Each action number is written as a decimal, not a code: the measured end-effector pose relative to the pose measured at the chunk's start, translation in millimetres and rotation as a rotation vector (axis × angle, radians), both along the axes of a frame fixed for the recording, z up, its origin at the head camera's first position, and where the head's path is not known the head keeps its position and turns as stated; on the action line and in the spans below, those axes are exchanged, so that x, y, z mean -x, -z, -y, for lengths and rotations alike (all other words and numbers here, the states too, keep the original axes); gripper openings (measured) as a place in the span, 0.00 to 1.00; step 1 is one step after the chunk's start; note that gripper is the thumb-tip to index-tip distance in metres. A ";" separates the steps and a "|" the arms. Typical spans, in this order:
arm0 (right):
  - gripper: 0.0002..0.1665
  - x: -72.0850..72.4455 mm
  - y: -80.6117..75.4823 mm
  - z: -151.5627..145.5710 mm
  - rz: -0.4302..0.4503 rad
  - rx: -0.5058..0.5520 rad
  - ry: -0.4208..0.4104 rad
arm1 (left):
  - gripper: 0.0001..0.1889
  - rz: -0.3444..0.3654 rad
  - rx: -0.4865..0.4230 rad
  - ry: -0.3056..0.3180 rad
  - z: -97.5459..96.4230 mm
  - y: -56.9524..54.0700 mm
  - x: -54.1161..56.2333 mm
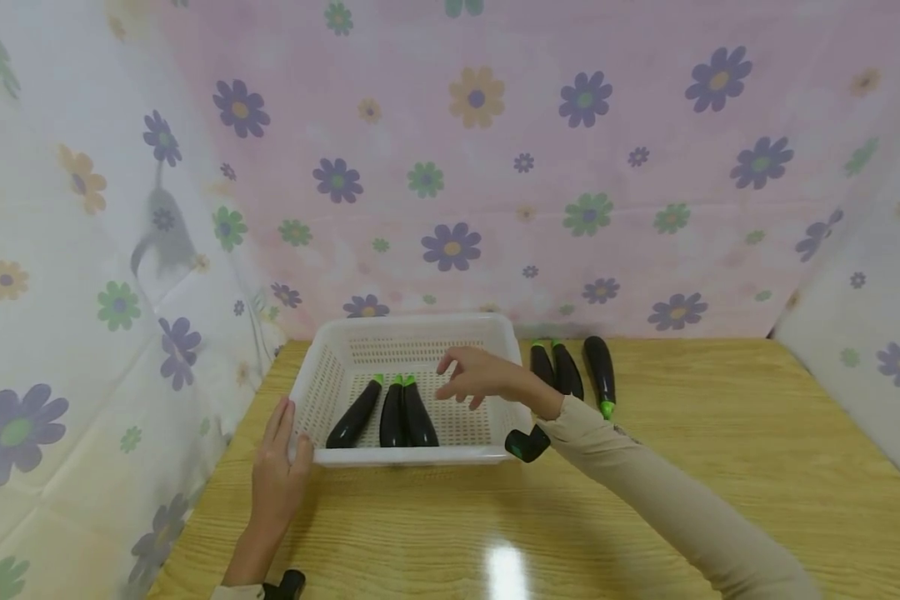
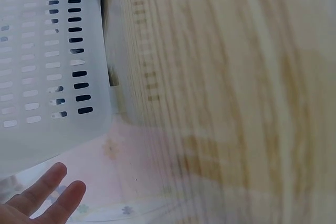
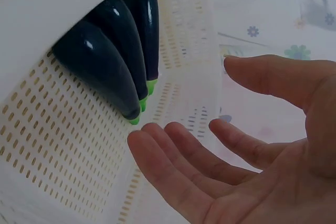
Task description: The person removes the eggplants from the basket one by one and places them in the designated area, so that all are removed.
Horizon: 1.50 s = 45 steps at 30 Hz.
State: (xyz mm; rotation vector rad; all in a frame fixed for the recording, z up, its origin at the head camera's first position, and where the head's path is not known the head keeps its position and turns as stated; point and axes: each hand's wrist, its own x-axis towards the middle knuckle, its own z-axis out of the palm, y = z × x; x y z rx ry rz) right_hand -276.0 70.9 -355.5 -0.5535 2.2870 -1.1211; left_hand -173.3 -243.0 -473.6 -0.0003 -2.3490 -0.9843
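A white plastic basket with slotted walls stands on the table. Inside, toward its left and middle, lie three dark eggplants, their green stem ends pointing away. My left hand rests against the basket's left side near the front corner, fingers extended; two of its fingers show straight in the left wrist view. Over the right part of the basket hovers my right hand, holding nothing. Its fingers are spread and loosely bent, apart from the eggplants in the right wrist view.
To the right of the basket, several things share the wooden table: two eggplants close together, partly behind my right arm, and another eggplant with its green end toward me. Flowered cloth hangs behind and at both sides.
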 end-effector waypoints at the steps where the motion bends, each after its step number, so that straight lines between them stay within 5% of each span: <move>1: 0.27 1.6 0.6 2.3 0.011 -0.005 -0.002 | 0.30 -0.008 0.003 0.001 -0.3 0.3 -0.3; 19: 0.36 22.1 14.0 39.5 0.129 -0.083 -0.020 | 0.30 -0.021 0.019 -0.009 -1.5 -3.2 0.2; 30: 0.10 25.9 22.3 65.3 0.159 -0.176 -0.060 | 0.30 -0.008 0.014 -0.011 -0.7 -1.2 0.0; 45: 0.42 37.9 39.0 77.9 0.178 -0.372 -0.075 | 0.30 0.009 0.017 -0.011 -2.1 -2.0 0.9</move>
